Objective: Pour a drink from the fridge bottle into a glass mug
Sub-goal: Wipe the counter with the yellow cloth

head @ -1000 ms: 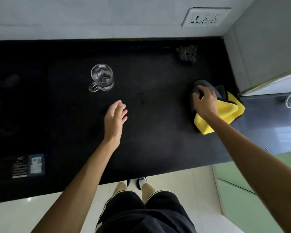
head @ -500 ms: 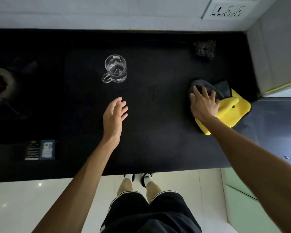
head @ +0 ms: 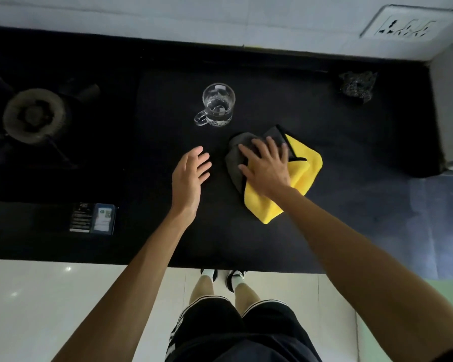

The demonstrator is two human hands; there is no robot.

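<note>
Right hand (head: pixel 268 168) grip: fingers spread, pressing flat on cloth (head: pixel 305 163), just in front of mug (head: pixel 217 105). Left hand (head: pixel 188 178) loose, empty. Wipe with even pressure and steer clear of the mug handle. Mug upright on table (head: pixel 364 158); bottle not in view.

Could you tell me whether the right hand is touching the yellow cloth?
Touching. The head view shows the right hand pressed flat on the yellow cloth, fingers spread over its folds.
</note>
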